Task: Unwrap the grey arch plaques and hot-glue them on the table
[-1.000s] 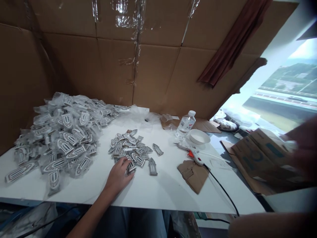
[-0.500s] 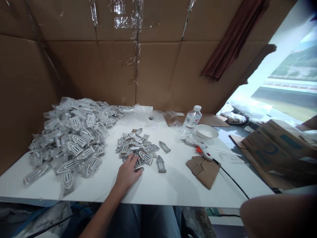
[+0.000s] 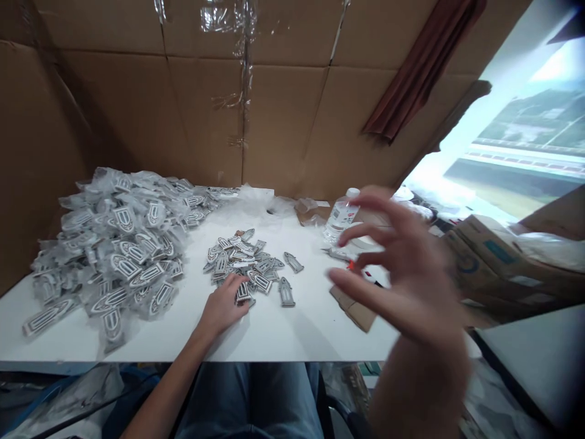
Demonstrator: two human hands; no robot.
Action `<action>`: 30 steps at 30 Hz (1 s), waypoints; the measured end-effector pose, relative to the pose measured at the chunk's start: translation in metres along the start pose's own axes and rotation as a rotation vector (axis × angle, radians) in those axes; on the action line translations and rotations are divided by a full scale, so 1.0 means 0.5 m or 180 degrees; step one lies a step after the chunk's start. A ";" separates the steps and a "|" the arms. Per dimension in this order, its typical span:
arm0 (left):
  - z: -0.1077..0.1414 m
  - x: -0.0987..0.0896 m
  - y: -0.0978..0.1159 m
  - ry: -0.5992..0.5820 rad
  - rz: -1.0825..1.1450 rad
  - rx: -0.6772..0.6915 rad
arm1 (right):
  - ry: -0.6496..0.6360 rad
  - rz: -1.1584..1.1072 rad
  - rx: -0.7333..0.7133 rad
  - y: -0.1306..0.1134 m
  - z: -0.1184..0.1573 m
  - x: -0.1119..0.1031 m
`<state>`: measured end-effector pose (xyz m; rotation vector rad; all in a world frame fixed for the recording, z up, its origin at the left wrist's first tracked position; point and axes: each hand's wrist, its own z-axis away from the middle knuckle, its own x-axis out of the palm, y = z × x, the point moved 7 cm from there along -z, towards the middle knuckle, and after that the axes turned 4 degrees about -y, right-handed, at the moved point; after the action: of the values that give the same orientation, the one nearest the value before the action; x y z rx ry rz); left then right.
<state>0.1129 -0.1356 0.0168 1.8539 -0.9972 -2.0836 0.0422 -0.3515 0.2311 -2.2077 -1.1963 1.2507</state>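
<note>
My left hand (image 3: 223,306) rests on the table at the near edge of a loose pile of small grey arch-shaped pieces (image 3: 247,259). Its fingers are curled round one grey arch-shaped piece (image 3: 242,291), which stays on or just over the tabletop. Two more such pieces lie apart, right of the pile: a farther one (image 3: 293,262) and a nearer one (image 3: 286,292). Raised in the air at the right, my right hand (image 3: 402,268) is smeared by motion, with its fingers apart and nothing visible between them. It partly covers a glue gun (image 3: 338,253) on the table.
A big heap of pieces in clear plastic bags (image 3: 132,244) fills the table's left side. Behind my right hand stand a water bottle (image 3: 340,216) and a white bowl (image 3: 361,233). A torn cardboard piece (image 3: 354,308) lies nearer me. Cardboard walls (image 3: 283,122) enclose the back.
My right hand has come up from the lower right corner into the middle right, over the glue gun. The view has shifted slightly. My left hand keeps its place at the pile.
</note>
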 end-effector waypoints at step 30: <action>0.060 -0.065 -0.041 -0.0151 0.0249 0.0014 | -0.0500 0.0170 0.2639 0.432 0.191 0.235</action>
<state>0.0977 -0.0916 0.0313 1.7458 -1.0685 -2.0907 0.1032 -0.3956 -0.0215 -1.5471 -0.4992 1.5867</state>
